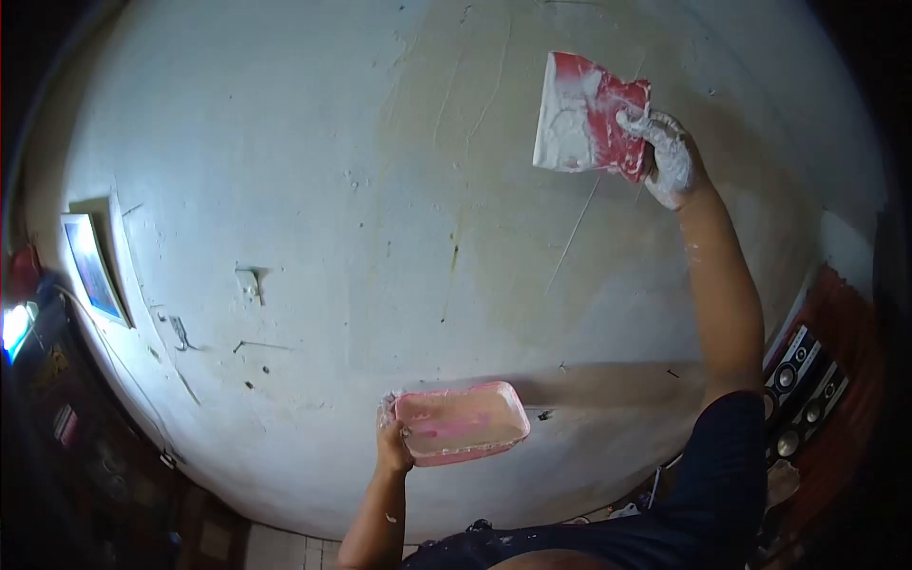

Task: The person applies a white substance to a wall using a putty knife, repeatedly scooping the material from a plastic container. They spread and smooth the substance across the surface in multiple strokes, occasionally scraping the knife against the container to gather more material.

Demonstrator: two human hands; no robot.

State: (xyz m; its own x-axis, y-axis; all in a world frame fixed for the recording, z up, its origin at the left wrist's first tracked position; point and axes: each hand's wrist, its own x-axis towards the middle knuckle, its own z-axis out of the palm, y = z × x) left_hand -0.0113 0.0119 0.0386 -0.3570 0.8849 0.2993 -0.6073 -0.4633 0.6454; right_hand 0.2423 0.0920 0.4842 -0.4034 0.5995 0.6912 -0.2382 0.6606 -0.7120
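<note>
My right hand point(671, 160), coated in white paste, is raised high and closed on a red putty spreader point(597, 119). White putty covers much of the spreader's face, and its straight edge points left, close to the wall; contact cannot be made out. Lower down, my left hand point(393, 432) grips the left end of a shallow pink tray point(464, 423). Putty is smeared along the tray's rim and thinly over its inside. Before me stands the wall point(380, 237), with damp-looking patches, scratches and small holes.
Nails and a hook point(179, 332) stick out of the wall at the left, near a bracket point(251, 283). A framed picture point(97, 269) hangs farther left. Speakers point(798, 389) stand at the lower right. Tiled floor point(285, 551) shows at the bottom.
</note>
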